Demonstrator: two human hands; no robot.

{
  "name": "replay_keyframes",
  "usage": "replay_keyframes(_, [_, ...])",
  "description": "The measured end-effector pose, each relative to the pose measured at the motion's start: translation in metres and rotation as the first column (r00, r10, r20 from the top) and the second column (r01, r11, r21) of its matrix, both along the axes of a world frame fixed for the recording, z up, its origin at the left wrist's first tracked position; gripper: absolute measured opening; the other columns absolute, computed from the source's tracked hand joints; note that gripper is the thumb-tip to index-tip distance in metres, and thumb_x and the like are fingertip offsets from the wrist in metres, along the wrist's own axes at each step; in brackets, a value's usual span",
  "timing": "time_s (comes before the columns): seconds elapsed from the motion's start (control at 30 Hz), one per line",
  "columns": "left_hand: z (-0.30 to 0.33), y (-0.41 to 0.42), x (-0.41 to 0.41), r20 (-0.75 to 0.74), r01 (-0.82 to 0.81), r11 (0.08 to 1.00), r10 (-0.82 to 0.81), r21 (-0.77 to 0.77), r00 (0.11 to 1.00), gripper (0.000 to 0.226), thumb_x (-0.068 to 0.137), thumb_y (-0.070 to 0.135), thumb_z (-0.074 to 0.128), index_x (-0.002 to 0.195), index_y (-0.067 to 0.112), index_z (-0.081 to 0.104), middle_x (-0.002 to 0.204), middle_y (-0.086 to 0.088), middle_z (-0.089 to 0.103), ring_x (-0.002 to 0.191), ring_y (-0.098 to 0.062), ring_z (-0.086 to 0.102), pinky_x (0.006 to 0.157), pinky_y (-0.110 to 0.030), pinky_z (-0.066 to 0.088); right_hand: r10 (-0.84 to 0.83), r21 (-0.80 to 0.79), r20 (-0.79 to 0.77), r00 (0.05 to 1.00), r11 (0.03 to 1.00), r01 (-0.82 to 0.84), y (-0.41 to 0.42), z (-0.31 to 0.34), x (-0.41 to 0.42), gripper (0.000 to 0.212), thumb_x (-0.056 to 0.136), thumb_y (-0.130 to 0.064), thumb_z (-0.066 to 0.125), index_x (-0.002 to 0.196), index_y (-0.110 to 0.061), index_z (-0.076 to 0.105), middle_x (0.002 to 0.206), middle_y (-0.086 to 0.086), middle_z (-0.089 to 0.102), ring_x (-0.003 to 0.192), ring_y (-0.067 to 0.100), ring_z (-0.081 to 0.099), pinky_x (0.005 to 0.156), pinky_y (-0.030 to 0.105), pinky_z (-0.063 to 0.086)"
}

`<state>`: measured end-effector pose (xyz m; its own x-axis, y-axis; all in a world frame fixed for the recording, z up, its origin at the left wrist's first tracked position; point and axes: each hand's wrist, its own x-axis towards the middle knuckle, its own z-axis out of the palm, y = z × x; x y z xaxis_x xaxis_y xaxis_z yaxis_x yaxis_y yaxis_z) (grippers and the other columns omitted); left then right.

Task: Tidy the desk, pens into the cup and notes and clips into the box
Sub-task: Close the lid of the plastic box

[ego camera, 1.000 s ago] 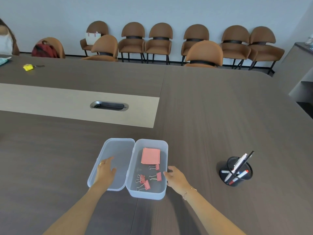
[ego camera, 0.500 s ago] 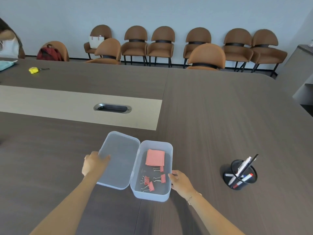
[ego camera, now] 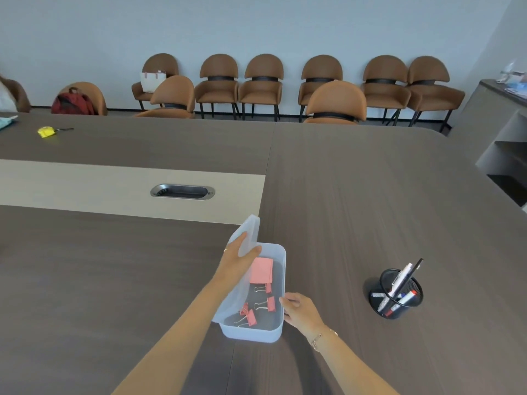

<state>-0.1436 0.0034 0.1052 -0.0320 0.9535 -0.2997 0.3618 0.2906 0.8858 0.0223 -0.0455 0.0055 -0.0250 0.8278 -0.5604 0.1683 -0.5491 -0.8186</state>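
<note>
Lid half raised over the clear box

Lid (ego camera: 247,236) of the clear plastic box (ego camera: 278,283), which lay flat open on the table half a second ago, now stands tilted up over the box's left side. The left hand (ego camera: 239,259) grips its upper edge, thumb on the inner face. The right hand (ego camera: 299,309) steadies the box's right wall, fingers curled lightly against it. Inside lie a pink pad of notes (ego camera: 261,270) and several pink binder clips (ego camera: 258,305). To the right, well apart, a black mesh cup (ego camera: 395,297) holds pens (ego camera: 403,277). The dark wooden table (ego camera: 385,195) stretches beyond, a yellow item (ego camera: 45,131) lies far left, and brown chairs (ego camera: 261,81) line the wall.
</note>
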Motion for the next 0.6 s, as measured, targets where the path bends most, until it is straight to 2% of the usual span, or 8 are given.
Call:
replay_keyframes(0.07, [-0.014,-0.003,0.017,-0.026,-0.003,1.000,0.004,0.016,1.000,0.063,0.089,0.038,0.060,0.145,0.029,0.033,0.155,0.003,0.030,0.141,-0.021,0.033,0.115,-0.037,0.030,-0.050,-0.044,-0.090,0.995,0.998,0.046,-0.001,-0.004,0.005,0.026,0.093,-0.020,0.056,0.114,-0.007,0.063,0.115,0.010,0.067,0.108,0.023,0.064,0.096,0.033,0.054])
replay_keyframes(0.13, [-0.026,-0.006,0.030,-0.082,-0.005,1.000,0.007,0.016,0.997,0.062,0.089,0.039,0.058,0.145,0.029,0.034,0.154,0.001,0.033,0.139,-0.022,0.036,0.116,-0.041,0.032,-0.088,-0.091,-0.207,0.974,0.993,0.071,-0.005,-0.002,0.010,0.023,0.095,-0.024,0.052,0.106,-0.010,0.066,0.109,0.011,0.070,0.102,0.021,0.067,0.090,0.025,0.056])
replay_keyframes(0.2, [-0.034,-0.007,0.038,-0.085,-0.031,1.000,0.030,-0.005,0.996,0.059,0.091,0.039,0.055,0.145,0.027,0.035,0.151,0.000,0.038,0.137,-0.022,0.040,0.115,-0.040,0.033,-0.165,-0.149,-0.316,0.934,0.981,0.123,-0.008,0.001,0.014,0.026,0.098,-0.032,0.046,0.097,-0.014,0.064,0.100,0.006,0.070,0.096,0.018,0.067,0.095,0.029,0.053])
replay_keyframes(0.27, [-0.043,-0.007,0.038,-0.133,-0.040,0.999,0.039,-0.005,0.990,0.058,0.091,0.038,0.055,0.145,0.026,0.035,0.152,-0.001,0.039,0.139,-0.023,0.038,0.116,-0.040,0.031,-0.191,-0.161,-0.372,0.908,0.977,0.140,-0.008,0.000,0.019,0.027,0.097,-0.039,0.047,0.098,-0.017,0.062,0.100,0.003,0.068,0.098,0.016,0.065,0.104,0.037,0.048])
replay_keyframes(0.37, [-0.054,-0.009,0.030,-0.303,0.018,1.000,-0.017,0.001,0.953,0.065,0.088,0.039,0.059,0.146,0.026,0.032,0.156,-0.003,0.032,0.145,-0.022,0.025,0.120,-0.043,0.023,-0.128,-0.123,-0.360,0.924,0.988,0.089,-0.008,-0.004,0.022,0.027,0.093,-0.040,0.054,0.100,-0.016,0.065,0.102,0.002,0.072,0.101,0.015,0.067,0.104,0.036,0.048])
replay_keyframes(0.47, [-0.063,-0.012,0.022,-0.509,0.171,0.981,-0.195,-0.094,0.839,0.078,0.083,0.049,0.062,0.149,0.033,0.024,0.162,-0.002,0.013,0.150,-0.023,0.008,0.122,-0.049,0.008,-0.083,-0.065,-0.295,0.952,0.996,0.067,-0.008,-0.010,0.019,0.029,0.089,-0.029,0.062,0.112,-0.011,0.066,0.117,0.015,0.068,0.115,0.023,0.063,0.102,0.033,0.050])
replay_keyframes(0.6, [-0.069,-0.016,0.020,-0.603,0.280,0.950,-0.307,-0.141,0.736,0.086,0.079,0.057,0.063,0.149,0.037,0.018,0.163,0.000,-0.002,0.151,-0.025,-0.006,0.120,-0.051,-0.002,-0.111,-0.054,-0.259,0.959,0.993,0.101,-0.004,-0.014,0.017,0.040,0.084,-0.018,0.068,0.120,-0.004,0.060,0.121,0.014,0.066,0.113,0.024,0.064,0.095,0.031,0.054])
